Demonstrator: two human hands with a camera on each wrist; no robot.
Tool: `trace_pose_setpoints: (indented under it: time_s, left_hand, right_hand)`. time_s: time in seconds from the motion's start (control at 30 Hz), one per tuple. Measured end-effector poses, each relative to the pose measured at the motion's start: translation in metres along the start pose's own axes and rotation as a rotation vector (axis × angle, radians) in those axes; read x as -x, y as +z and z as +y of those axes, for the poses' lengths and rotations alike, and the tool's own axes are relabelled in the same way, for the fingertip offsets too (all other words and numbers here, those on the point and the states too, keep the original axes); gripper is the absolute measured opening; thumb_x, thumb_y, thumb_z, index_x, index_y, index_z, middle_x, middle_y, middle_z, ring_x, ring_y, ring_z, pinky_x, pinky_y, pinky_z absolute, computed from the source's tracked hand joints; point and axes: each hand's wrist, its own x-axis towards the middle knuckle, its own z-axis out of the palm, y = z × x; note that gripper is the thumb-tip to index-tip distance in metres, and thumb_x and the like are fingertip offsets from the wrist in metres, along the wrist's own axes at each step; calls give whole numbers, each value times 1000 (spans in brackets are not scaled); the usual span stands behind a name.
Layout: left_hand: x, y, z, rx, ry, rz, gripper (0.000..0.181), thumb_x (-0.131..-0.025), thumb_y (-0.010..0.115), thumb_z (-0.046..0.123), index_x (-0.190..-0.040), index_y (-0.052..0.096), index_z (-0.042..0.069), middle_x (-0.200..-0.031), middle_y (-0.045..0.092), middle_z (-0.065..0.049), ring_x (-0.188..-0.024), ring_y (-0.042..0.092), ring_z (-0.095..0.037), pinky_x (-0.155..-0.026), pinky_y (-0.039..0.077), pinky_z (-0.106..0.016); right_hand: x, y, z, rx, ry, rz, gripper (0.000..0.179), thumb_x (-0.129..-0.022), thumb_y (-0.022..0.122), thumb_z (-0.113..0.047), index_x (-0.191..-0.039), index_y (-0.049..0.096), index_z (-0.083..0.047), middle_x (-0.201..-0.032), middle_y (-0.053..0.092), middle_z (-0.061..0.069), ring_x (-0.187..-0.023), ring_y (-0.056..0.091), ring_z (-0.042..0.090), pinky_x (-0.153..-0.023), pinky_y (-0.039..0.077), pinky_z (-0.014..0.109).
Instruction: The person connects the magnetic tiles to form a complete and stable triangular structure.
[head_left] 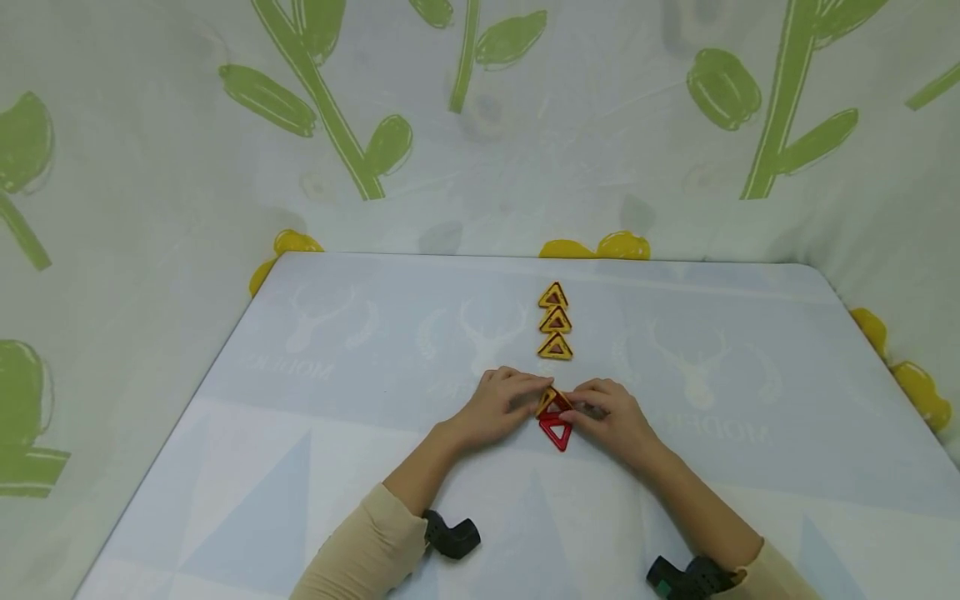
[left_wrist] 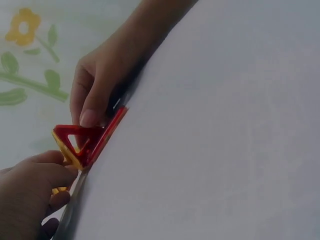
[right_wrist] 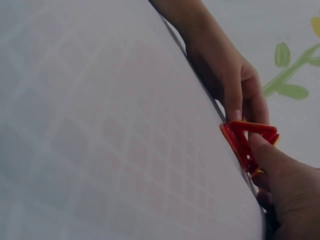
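Observation:
Close to the middle of the table, my left hand [head_left: 501,406] pinches a yellow triangular magnetic tile [head_left: 547,401] from the left. Opposite it, my right hand [head_left: 615,417] pinches a red triangular magnetic tile, its thumb on the front. In the left wrist view this red tile [left_wrist: 65,131] stands tilted up and meets the yellow one along an edge. Another red triangular tile [head_left: 557,435] lies at their base on the near side, pointing toward me. Fingers of both hands hide part of the joined tiles.
Beyond the hands, three yellow triangular tiles with dark centres [head_left: 555,320] lie in a column toward the far edge of the white-and-blue table [head_left: 390,333]. A pale cloth with green plant prints [head_left: 570,167] surrounds the table. Each wrist wears a black camera [head_left: 453,537].

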Motion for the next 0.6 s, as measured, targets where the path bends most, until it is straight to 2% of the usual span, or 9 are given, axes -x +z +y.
trace_pose_setpoints:
  time_s: [0.17,0.33,0.47,0.6]
  left_hand:
    - [0,-2,-3,10,8,-36,43,-94,58,19,-137,52,18,-135,55,3,-113,46,-14,-95,30,-38]
    - [1,-2,-6,15,22,-35,42,-93,59,21,-135,54,15,-132,56,-1,-116,47,-17,-96,32,-40]
    - [1,-3,-8,34,30,-32,42,-91,62,20,-133,56,14,-129,58,-3,-115,48,-19,-97,34,-42]
    - [1,-7,-7,65,24,-40,44,-89,65,20,-132,57,12,-125,59,-4,-113,49,-20,-97,35,-42]
  right_hand:
    - [0,-5,1,15,-7,-97,50,-61,88,-25,-104,71,-6,-94,63,1,-83,51,12,-69,40,26]
    - [-1,-10,-1,75,-24,-196,69,-57,87,-45,-113,67,-10,-101,59,1,-89,49,14,-73,39,31]
    - [-1,-11,-2,121,-45,-242,75,-56,86,-50,-117,64,-11,-102,57,0,-93,48,15,-77,38,35]
    - [-1,-14,-2,111,-33,-261,72,-57,87,-45,-117,65,-12,-103,57,-1,-94,48,14,-78,39,35]
